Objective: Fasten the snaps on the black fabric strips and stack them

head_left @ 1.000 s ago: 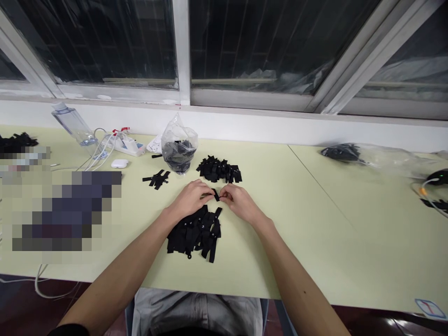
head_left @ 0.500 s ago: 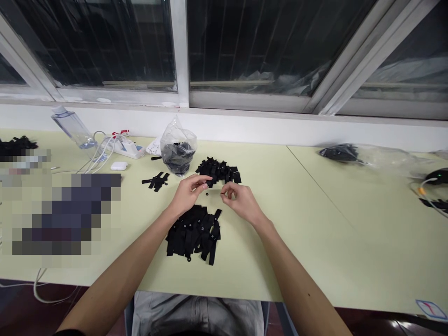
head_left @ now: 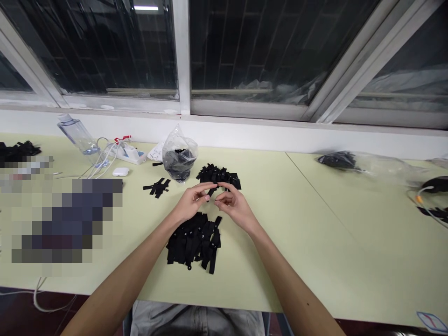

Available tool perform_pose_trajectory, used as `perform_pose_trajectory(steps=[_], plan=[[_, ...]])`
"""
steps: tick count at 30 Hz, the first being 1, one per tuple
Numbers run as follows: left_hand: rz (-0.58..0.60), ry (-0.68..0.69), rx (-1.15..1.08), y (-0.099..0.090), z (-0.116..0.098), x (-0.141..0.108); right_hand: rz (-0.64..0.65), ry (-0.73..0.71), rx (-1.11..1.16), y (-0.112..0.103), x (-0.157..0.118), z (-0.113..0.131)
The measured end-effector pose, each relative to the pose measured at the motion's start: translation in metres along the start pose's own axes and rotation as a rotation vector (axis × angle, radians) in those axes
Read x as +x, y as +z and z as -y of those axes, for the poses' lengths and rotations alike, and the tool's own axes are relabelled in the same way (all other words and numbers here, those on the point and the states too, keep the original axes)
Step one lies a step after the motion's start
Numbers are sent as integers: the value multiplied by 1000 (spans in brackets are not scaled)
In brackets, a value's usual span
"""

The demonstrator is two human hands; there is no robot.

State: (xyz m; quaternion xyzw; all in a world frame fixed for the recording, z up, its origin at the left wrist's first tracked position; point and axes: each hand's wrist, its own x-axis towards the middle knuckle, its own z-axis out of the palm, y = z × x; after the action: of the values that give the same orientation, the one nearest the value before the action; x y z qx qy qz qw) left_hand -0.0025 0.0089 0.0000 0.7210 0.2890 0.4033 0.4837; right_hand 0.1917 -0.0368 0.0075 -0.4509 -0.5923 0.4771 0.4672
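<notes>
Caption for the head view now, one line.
Two bare hands, left and right, meet over a pale table between two heaps of black strips.

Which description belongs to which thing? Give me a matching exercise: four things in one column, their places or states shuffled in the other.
Things
1. Bottle
2. Small case
3. Large pile of strips
4. Long plastic bag

Places or states
A. Black, near the front edge of the table
B. Lying to the right of the table seam
C. Clear, with a cap
D. White, on the near side of the power strip

Right pairs
1-C: bottle
2-D: small case
3-A: large pile of strips
4-B: long plastic bag
</notes>
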Motion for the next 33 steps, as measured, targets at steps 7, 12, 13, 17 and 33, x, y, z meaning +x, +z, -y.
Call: perform_pose_trajectory(steps=[7,12,13,17,33], plan=[[44,-44,8,1,2,-1,-204,-30,72,-5,2,1],[69,-66,0,1,1,-2,-267,31,124,-9,2,-2],[69,-64,1,1,1,-2,-267,40,129,-9,2,-2],[65,-48,10,2,1,-2,-257,21,111,-7,2,1],[82,30,52,10,6,-3,-294,-11,92,-2,5,-16]])
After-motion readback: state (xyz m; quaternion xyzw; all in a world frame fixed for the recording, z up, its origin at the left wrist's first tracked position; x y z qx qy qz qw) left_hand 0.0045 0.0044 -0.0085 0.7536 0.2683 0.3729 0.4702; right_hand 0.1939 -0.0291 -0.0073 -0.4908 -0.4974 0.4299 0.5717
